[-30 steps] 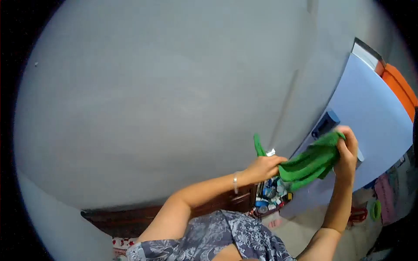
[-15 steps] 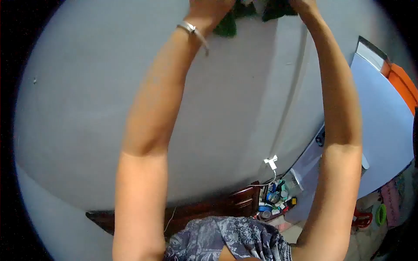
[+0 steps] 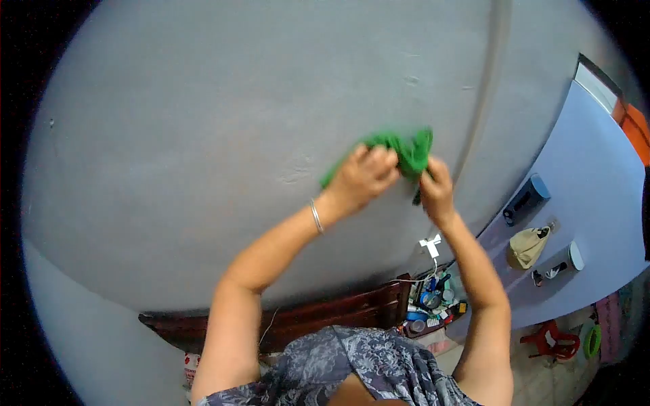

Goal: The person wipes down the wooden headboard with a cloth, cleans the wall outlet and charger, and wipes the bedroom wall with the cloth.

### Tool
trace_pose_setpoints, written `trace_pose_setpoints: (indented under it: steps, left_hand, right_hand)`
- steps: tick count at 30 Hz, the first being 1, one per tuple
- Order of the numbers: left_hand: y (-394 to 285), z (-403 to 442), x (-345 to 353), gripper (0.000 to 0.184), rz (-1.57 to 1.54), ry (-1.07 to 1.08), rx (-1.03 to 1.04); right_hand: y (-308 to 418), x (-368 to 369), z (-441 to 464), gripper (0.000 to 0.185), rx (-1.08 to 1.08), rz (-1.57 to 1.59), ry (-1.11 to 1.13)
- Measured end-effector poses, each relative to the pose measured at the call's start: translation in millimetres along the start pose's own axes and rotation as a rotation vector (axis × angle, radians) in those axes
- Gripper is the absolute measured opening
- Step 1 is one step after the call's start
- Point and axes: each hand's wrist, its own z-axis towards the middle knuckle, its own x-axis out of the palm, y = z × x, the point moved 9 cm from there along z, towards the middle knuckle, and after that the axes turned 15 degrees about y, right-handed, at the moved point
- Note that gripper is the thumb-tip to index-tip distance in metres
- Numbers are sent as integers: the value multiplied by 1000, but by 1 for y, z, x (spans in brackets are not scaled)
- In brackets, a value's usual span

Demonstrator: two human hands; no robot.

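A bunched green cloth (image 3: 414, 150) is held in front of the grey wall (image 3: 203, 149), slightly blurred by motion. My left hand (image 3: 362, 177), with a silver bangle on its wrist, has its fingers curled over the left part of the cloth. My right hand (image 3: 437, 189) pinches the cloth at its lower right end. A short dark tip of the cloth hangs beside the right fingers. Whether the cloth touches the wall I cannot tell.
Below stands a dark wooden headboard (image 3: 325, 306), with a cluttered shelf of small items (image 3: 433, 304) beside it. A white plug (image 3: 430, 246) with a cable sits low on the wall. Holders and a beige bag (image 3: 528, 247) hang on the blue wall at right, above a red chair (image 3: 552, 340).
Both hands have come down from the top edge with the green cloth, which now shows fully. My elbows are more bent, and my right arm has moved left, uncovering the hanging bag and holders.
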Motion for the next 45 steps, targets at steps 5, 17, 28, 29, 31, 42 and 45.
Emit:
trace_pose_setpoints:
  steps: [5,17,28,29,31,42,45]
  left_hand:
    - [-98,-73,104,21,-106,181,232]
    - [20,48,-12,31,-150,-211,-59]
    - [-55,-7,95,25,145,53,13]
    - [-60,-27,96,31,-9,46,29]
    - [-70,-53,109,30,-131,140,222]
    - [81,54,-39,21,168,-167,73]
    - [141,52,-87,22,241,-283,-23]
  right_hand:
    - [-6,88,-145,38,411,168,334]
    - [-63,-50,-18,29,429,70,-261]
    - [-33,99,-125,37,709,86,6]
    - [-30,121,-147,37,795,254,96]
    - [-24,136,-176,36,935,408,39]
    - [-49,1,72,45,649,261,-544]
    - [-15,-34,163,45,405,126,-573]
